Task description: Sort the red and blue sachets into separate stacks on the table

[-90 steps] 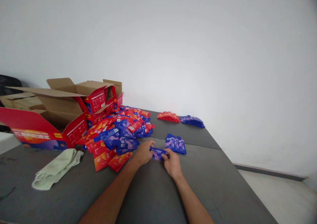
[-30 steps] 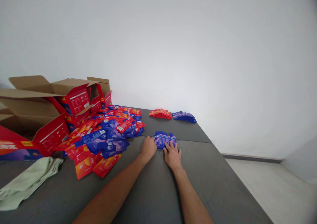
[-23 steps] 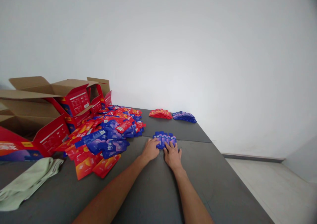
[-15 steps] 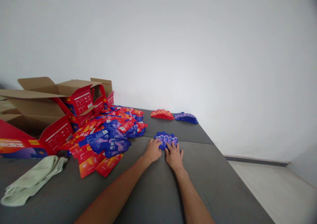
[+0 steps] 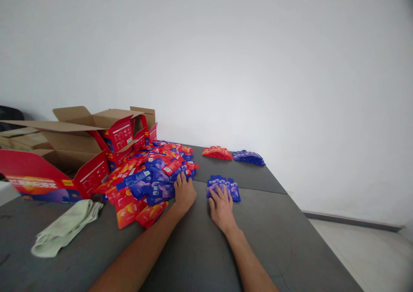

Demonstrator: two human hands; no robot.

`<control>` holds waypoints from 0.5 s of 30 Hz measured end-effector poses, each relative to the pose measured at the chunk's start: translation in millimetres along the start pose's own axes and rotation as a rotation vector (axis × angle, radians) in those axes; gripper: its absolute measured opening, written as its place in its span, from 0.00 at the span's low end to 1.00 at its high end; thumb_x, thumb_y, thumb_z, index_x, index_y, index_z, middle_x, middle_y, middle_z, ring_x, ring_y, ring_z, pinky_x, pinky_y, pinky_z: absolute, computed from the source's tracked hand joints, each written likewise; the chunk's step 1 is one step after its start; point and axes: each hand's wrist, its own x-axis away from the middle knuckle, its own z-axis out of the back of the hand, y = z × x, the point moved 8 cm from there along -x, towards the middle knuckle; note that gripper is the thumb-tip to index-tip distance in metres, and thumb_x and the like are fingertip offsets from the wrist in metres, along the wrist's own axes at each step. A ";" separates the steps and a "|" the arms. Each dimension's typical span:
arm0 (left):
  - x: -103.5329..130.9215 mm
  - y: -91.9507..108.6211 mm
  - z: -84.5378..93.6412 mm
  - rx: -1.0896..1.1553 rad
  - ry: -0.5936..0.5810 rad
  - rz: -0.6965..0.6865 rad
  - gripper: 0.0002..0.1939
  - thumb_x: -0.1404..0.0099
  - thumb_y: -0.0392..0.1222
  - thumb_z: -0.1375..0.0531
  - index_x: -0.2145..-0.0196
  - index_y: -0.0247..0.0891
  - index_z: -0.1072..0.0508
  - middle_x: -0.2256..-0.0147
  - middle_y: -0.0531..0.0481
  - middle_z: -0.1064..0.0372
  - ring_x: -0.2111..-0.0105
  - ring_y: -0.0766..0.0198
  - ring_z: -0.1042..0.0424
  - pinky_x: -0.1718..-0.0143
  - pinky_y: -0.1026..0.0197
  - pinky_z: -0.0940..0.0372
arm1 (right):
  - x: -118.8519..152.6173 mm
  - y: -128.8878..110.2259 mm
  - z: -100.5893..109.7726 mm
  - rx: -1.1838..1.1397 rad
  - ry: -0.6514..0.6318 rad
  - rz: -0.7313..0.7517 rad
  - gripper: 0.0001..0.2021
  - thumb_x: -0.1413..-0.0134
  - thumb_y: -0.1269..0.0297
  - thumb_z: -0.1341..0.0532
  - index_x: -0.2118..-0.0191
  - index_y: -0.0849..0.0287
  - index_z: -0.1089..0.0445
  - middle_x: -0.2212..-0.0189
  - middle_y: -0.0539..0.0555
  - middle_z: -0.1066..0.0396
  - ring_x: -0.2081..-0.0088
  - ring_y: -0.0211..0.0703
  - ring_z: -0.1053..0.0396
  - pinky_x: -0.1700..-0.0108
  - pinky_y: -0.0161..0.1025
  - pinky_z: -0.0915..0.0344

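Note:
My right hand (image 5: 222, 208) lies with spread fingers on a row of overlapping blue pouches (image 5: 235, 191) on the dark table. My left hand (image 5: 185, 194) is at the right edge of a heap of red and blue pouches (image 5: 163, 190). Its fingers reach forward, apart, and touch or nearly touch a blue pouch there; nothing is visibly held in it. Farther back stand a fanned stack of red pouches (image 5: 217, 153) and a fanned stack of blue pouches (image 5: 249, 157), side by side.
Open red cardboard boxes (image 5: 93, 173) stand at the left behind the heap. A folded pale green cloth (image 5: 67, 227) lies in front of them. The table's right edge (image 5: 318, 238) slants towards me, with pale floor beyond. A white wall (image 5: 245, 68) rises behind.
My left hand has left the blue row and moved left to the heap. My right hand has stayed on the row. The whole view has shifted slightly left.

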 end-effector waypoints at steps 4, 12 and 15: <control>1.0 -20.2 0.3 -0.051 -0.017 0.100 0.23 0.39 0.47 0.43 0.49 0.35 0.27 0.35 0.33 0.51 0.36 0.35 0.53 0.41 0.38 0.54 | 2.8 -16.8 -1.9 -0.028 -0.027 0.048 0.21 0.35 0.62 0.50 0.39 0.48 0.36 0.33 0.52 0.48 0.31 0.51 0.63 0.35 0.54 0.56; 7.5 -21.2 -0.4 -0.004 0.019 0.033 0.23 0.35 0.38 0.48 0.44 0.28 0.33 0.41 0.26 0.45 0.45 0.42 0.38 0.46 0.44 0.44 | 2.6 -14.3 -4.0 -0.070 -0.065 0.007 0.21 0.37 0.65 0.49 0.41 0.50 0.34 0.35 0.54 0.45 0.31 0.51 0.58 0.35 0.53 0.53; 10.5 -23.3 4.8 0.034 0.039 0.011 0.21 0.33 0.35 0.51 0.44 0.30 0.34 0.49 0.31 0.37 0.53 0.49 0.33 0.51 0.48 0.40 | 2.7 -12.1 -5.0 -0.089 -0.042 0.006 0.21 0.36 0.65 0.50 0.41 0.52 0.34 0.36 0.54 0.44 0.32 0.51 0.56 0.35 0.52 0.53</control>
